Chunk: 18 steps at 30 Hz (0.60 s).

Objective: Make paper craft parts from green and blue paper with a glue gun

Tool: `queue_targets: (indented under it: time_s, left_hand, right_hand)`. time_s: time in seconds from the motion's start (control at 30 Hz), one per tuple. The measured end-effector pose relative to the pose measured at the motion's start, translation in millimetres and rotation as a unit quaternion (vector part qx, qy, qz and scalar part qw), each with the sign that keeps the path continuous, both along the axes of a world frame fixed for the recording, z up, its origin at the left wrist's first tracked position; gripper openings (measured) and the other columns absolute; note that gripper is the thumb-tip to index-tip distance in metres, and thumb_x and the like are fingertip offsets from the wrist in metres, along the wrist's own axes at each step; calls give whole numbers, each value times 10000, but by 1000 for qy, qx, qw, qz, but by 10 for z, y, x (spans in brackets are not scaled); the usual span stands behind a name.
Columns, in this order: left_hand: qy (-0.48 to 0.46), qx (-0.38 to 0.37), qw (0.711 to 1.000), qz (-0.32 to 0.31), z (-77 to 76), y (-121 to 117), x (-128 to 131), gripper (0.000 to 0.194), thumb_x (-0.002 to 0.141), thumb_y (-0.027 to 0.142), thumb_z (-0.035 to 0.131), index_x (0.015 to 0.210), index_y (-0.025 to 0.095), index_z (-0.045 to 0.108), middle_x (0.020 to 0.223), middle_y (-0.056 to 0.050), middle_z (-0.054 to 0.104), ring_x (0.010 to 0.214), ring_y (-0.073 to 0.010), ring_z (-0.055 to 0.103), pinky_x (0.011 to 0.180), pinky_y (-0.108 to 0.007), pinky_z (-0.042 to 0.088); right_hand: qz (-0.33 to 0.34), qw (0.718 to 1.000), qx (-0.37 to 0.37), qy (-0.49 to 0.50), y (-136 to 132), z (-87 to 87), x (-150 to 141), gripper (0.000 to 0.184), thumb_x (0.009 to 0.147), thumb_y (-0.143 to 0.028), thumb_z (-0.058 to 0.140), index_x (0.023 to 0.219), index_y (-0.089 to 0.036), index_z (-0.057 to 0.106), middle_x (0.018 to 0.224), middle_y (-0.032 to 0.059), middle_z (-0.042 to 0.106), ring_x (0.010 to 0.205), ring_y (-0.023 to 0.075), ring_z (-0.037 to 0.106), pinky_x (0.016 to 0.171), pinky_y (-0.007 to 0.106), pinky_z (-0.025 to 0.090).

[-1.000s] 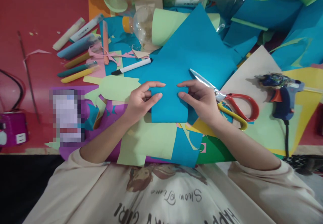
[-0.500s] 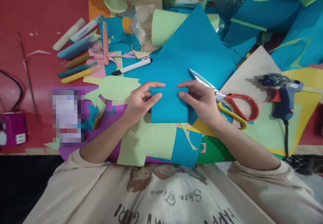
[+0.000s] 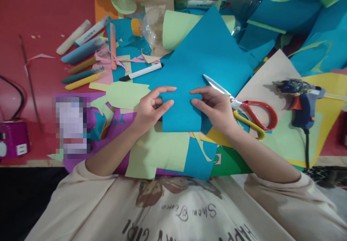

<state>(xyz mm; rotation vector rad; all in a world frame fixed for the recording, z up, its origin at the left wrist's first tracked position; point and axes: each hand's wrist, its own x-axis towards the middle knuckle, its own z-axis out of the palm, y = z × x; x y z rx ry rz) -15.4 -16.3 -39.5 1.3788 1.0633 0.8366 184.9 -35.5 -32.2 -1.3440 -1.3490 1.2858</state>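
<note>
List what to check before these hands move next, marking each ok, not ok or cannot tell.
1. Blue paper piece gripped at both sides: ok, left hand and right hand at opposite edges.
2. Its top edge distinct from the large blue sheet: cannot tell, the blues merge.
3. Scissors well away from the right hand: not ok, right beside it.
4. Glue gun apart from both hands: ok, beyond the scissors.
5. Glue gun cool: cannot tell.

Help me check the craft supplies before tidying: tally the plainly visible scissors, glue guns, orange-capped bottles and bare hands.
Scissors: 1
Glue gun: 1
Orange-capped bottle: 1
Bare hands: 2, the left hand and right hand
Total: 5
</note>
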Motion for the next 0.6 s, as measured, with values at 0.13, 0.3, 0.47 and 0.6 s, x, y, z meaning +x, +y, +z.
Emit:
queue_targets:
  time_s: [0.13,0.3,0.47,0.6]
  left_hand:
    - [0,8,1000,-3,-12,-4,-10,273,845,285,636,1110,235,675,449,98,259,384,-47,198,357,-190,185]
    - [-3,25,1000,-7,-2,-3,-5,260,851,255,628,1103,242,691,464,98,219,392,-47,163,355,-198,165]
    - [0,25,1000,-8,10,3,4,221,849,277,636,1055,236,703,468,96,198,393,-45,141,352,-211,136]
    - [-2,24,1000,-10,6,6,3,207,850,301,640,1035,232,701,461,95,201,389,-44,149,354,-216,130]
  right_hand:
    - [-5,1000,-1,4,-1,-3,-2,215,801,-442,682,906,-256,659,579,-32,451,514,124,377,452,293,291]
    - [0,1000,3,8,0,4,1,240,800,-472,677,900,-256,653,584,-34,452,509,120,369,454,293,283]
    - [7,1000,2,-7,3,9,6,261,812,-495,657,915,-256,642,589,-34,445,510,119,376,454,295,286]
    - [5,1000,3,-1,3,4,4,249,812,-486,660,908,-256,645,584,-34,444,504,120,365,454,296,288]
